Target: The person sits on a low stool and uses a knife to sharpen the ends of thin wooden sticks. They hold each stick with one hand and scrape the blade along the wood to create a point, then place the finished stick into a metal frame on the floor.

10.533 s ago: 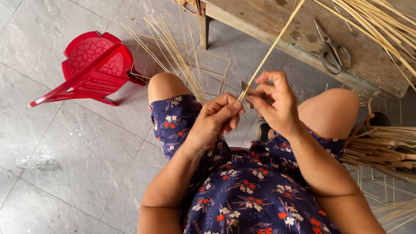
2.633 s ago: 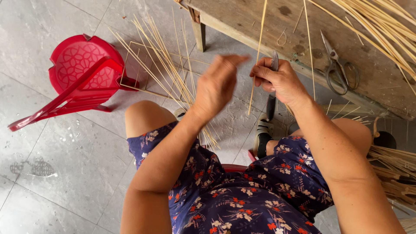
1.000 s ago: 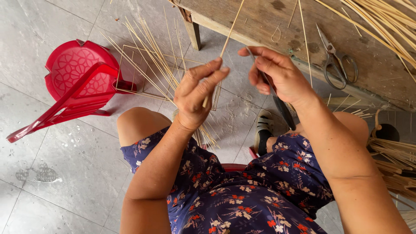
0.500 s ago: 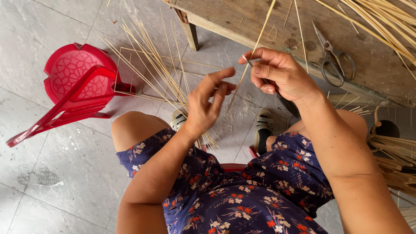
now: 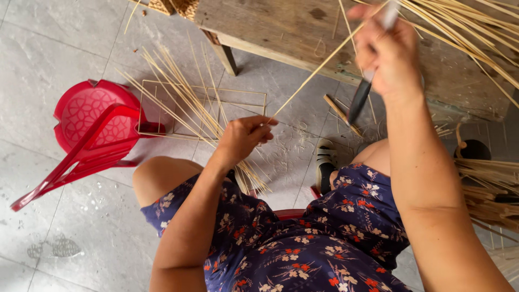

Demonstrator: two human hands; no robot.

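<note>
Since half a second earlier, right hand [image 5: 386,51] had risen toward 1 o'clock, over the wooden worktop [image 5: 281,24], blurred, while left hand [image 5: 243,138] had dropped lower near centre. Left fingers [image 5: 265,123] were pinched shut on the lower end of a thin bamboo strip [image 5: 319,67], which ran up toward 1 o'clock to the right hand; right fingers were curled closed round a dark-bladed knife [image 5: 359,100], blade pointing to 6 o'clock. Loose bamboo strips [image 5: 184,103] lay on the tiled floor at 10 o'clock, beside a tipped red plastic stool [image 5: 92,135] at 9 o'clock.
</note>
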